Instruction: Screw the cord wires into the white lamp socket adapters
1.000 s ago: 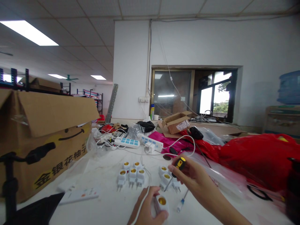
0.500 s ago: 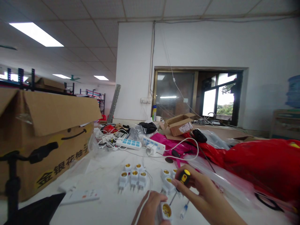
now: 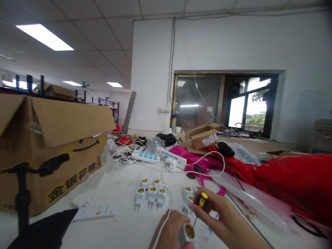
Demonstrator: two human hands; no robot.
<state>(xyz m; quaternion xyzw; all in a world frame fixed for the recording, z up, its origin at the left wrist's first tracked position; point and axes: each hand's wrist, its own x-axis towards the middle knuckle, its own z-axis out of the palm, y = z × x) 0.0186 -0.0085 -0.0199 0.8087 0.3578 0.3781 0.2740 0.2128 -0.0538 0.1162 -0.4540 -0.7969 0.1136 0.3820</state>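
My left hand (image 3: 171, 226) is closed around a white plug-in lamp socket (image 3: 189, 231) with a brass-coloured inside, its opening facing up toward me. My right hand (image 3: 220, 216) grips the black and yellow handle of a screwdriver (image 3: 202, 200). The thin shaft slants down to the opening of the held socket; exactly where the tip rests I cannot tell. Beyond my right hand stand a few similar lamp sockets (image 3: 188, 189), partly hidden by it. Left of them is another group of sockets (image 3: 152, 193) with plug pins. A small clear-handled tool (image 3: 208, 234) lies beside my right hand.
White power strips (image 3: 145, 156) and tangled cables lie at the back. A large cardboard box (image 3: 67, 128) stands left, with a black stand (image 3: 22, 204) before it. Red plastic bags (image 3: 298, 183) cover the right side. A white flat strip (image 3: 94, 212) lies front left.
The whole view has shifted slightly, so things appear farther right. Both hands keep their holds on the lamp socket and the screwdriver, with only a small movement between them.
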